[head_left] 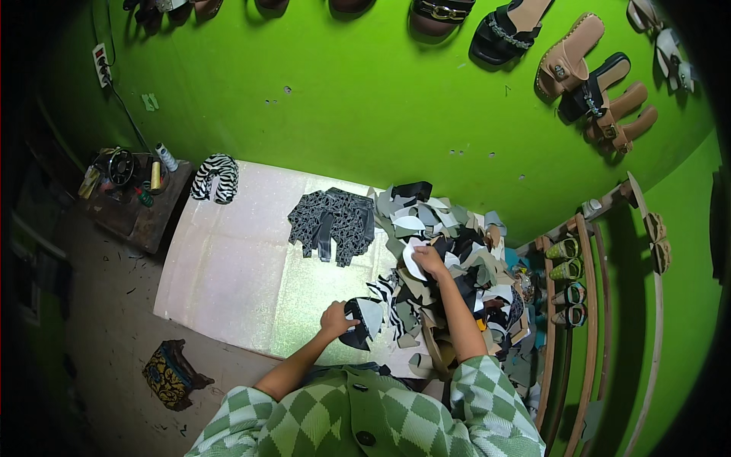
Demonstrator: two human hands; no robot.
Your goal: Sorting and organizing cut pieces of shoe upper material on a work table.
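Observation:
My left hand (335, 318) rests on a small stack of black and white cut pieces (364, 321) near the front edge of the glittery table top (236, 266). My right hand (430, 261) reaches into a big heap of mixed scraps (449, 251) and grips a white cut piece (412, 257). A pile of dark patterned cut pieces (333, 222) lies further back on the table, apart from both hands. My green checked sleeves fill the lower edge.
A zebra-striped piece (216, 177) sits at the table's far left corner. A low bench with a small machine and thread spools (126, 179) stands left. Sandals (579, 72) hang on the green wall. A wooden rack with shoes (567, 282) stands right. A patterned bag (171, 373) lies on the floor.

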